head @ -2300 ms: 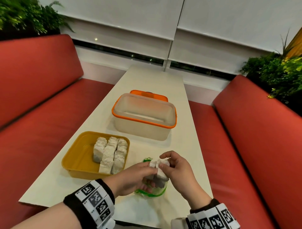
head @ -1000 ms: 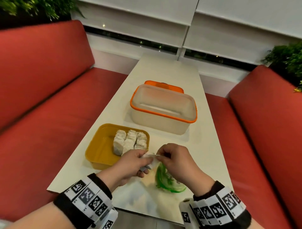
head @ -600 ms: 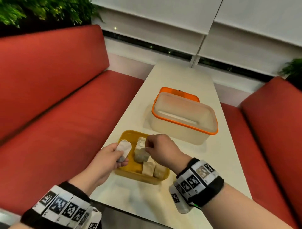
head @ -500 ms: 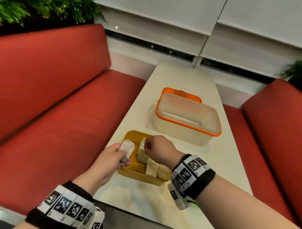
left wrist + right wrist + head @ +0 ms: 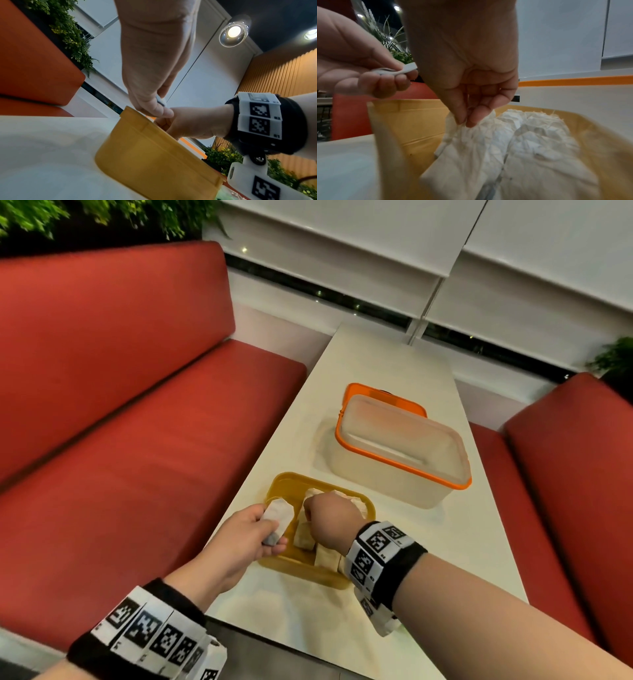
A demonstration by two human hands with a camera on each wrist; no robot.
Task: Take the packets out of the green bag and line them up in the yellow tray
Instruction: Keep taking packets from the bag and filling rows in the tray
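The yellow tray [image 5: 284, 482] sits near the table's front left edge with several white packets [image 5: 539, 136] laid side by side in it. My right hand [image 5: 327, 518] hovers over the tray, thumb and finger pinching the top of a packet [image 5: 467, 136] that stands against the left-hand row. My left hand [image 5: 270, 530] is beside the tray's left rim and grips another white packet [image 5: 279, 515] above the rim. A sliver of the green bag [image 5: 226, 194] shows only in the left wrist view, past the tray's near corner; my right forearm hides it in the head view.
A translucent box with an orange rim [image 5: 400, 450] stands just behind the tray, its orange lid [image 5: 363, 390] behind it. Red bench seats [image 5: 137, 457] flank the narrow white table [image 5: 376, 361]. The tray's left part [image 5: 419, 121] holds no packets.
Both hands left the green bag and moved left to the tray, each carrying a packet. The right hand has lowered its packet into the tray; the left still holds its packet at the rim.
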